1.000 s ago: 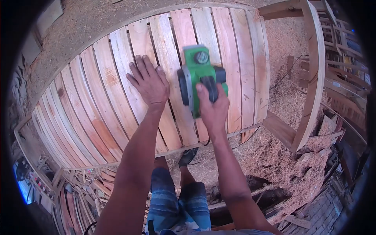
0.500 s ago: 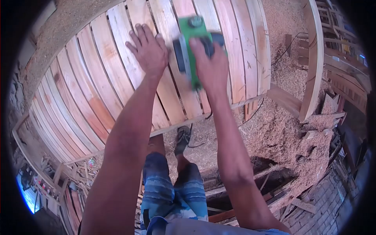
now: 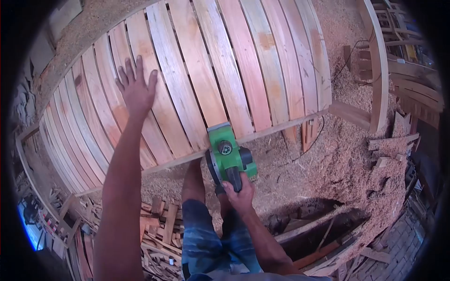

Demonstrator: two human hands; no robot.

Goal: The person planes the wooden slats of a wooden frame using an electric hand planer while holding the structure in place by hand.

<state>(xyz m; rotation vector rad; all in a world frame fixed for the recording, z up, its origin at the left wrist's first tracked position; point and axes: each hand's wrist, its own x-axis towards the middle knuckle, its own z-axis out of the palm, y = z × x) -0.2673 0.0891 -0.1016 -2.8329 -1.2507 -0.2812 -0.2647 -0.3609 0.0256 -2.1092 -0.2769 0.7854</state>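
Best hold the planer (image 3: 222,144) level at the near edge of the surface (image 3: 202,86), right hand (image 3: 241,193) fingers clamped on its handle (image 3: 233,180), left hand (image 3: 138,93) fingers apart, well clear.

Open over the slatted panel (image 3: 201,70) from upper centre to upper right of frame, up to the wooden frame (image 3: 378,70). Blocked left of centre by left hand (image 3: 138,95) and forearm (image 3: 123,168), lower centre by green planer (image 3: 229,160) across near edge.

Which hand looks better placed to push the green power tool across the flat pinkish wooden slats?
Probably the right hand: it grips the black handle of the tool. The left hand is spread over the slats, apart from the tool.
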